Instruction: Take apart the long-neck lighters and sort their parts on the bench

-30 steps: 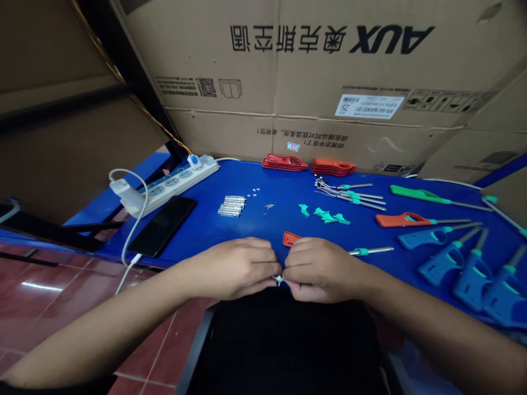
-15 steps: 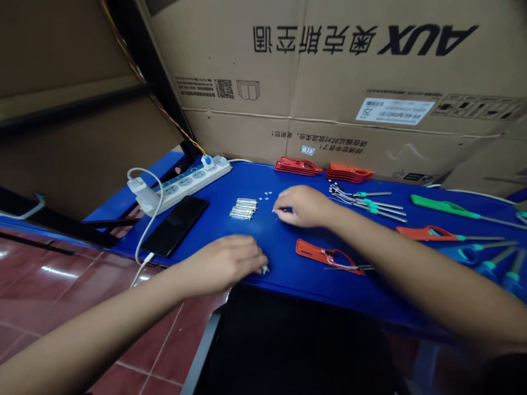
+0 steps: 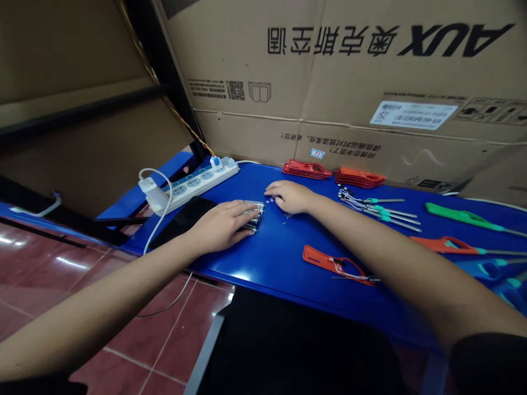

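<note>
My left hand [image 3: 220, 225] lies over a small bunch of metal-capped tubes [image 3: 254, 214], its fingers covering part of them. My right hand [image 3: 290, 197] sits just to the right, fingertips close to several tiny metal pieces [image 3: 269, 201] on the blue table [image 3: 272, 258]. Neither hand clearly shows a held item. Nearer the front edge, a red lighter shell [image 3: 325, 261] lies apart from both hands, with thin wires and a metal rod resting on it.
Stacked red shells [image 3: 307, 169] and metal rods with wires [image 3: 379, 207] lie at the back. Green, orange and blue lighter bodies [image 3: 465, 216] line the right. A power strip [image 3: 193, 185] and a black phone [image 3: 185, 226] are at the left.
My hands have separated from their meeting point at the table's front edge. The left has moved onto the tubes, and the right has moved back beside them. The wired red shell now lies on the table.
</note>
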Tool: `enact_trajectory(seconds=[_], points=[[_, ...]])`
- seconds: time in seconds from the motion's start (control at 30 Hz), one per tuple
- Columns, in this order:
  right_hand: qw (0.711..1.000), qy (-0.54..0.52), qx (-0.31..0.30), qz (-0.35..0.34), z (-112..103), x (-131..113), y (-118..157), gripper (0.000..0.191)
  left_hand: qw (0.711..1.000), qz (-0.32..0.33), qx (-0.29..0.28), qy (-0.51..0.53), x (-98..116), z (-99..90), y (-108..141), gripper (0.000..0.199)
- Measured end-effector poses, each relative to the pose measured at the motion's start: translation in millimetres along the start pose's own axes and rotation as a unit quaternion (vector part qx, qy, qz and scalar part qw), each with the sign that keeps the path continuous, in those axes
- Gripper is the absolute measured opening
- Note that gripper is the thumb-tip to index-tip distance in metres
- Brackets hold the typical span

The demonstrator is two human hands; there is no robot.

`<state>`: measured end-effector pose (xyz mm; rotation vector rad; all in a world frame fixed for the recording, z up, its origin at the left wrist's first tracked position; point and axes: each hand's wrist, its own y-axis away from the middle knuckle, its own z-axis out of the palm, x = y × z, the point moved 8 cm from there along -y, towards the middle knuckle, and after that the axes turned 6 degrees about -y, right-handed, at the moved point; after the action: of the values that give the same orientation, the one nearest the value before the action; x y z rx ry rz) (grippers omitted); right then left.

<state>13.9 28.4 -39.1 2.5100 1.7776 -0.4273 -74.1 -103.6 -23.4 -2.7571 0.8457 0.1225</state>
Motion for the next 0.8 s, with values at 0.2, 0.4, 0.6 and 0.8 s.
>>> enact_trajectory(seconds=[0.2,0.4,0.6,0.8], points=[[0.999,-0.011,-0.027,-0.036,9,-7,18,0.046,0.993,-0.019,-0.101,0.051,-14,28.8,1,0.063],[0.997,-0.032,-0.042,-0.056,2,-15,40,0.042,0.980,-0.035,-0.170,0.096,-18,47.7,0,0.064],[0.995,-0.039,0.050,0.072,-18,8,34,0.041,0.976,-0.060,-0.189,0.094,-25,51.6,-13,0.065],[0.996,-0.028,0.010,0.088,-3,13,17,0.037,0.973,-0.074,-0.193,0.102,-31,51.4,-21,0.066]])
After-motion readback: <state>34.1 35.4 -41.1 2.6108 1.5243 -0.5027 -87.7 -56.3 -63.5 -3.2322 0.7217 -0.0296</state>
